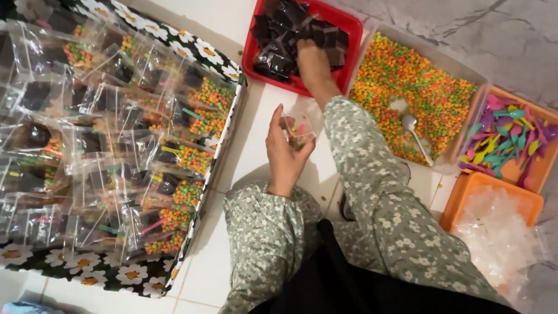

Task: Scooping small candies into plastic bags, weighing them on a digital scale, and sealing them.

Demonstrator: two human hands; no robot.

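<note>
Dozens of filled bags (116, 145) already lie in the floral box (224, 70) at left, while the left hand (285, 154) grips a part-filled bag (298, 129) and the right hand (311, 61) closes on dark packets (279, 29) in the far red tray (351, 26).

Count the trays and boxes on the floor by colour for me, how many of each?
Red tray of dark packets, where the right hand reaches: 1
Clear tub of colourful candy: 1
Orange trays, one with small spoons, one with clear bags: 2
Flowered box of filled bags: 1
Total: 5
The left hand holds a small clear bag.
</note>
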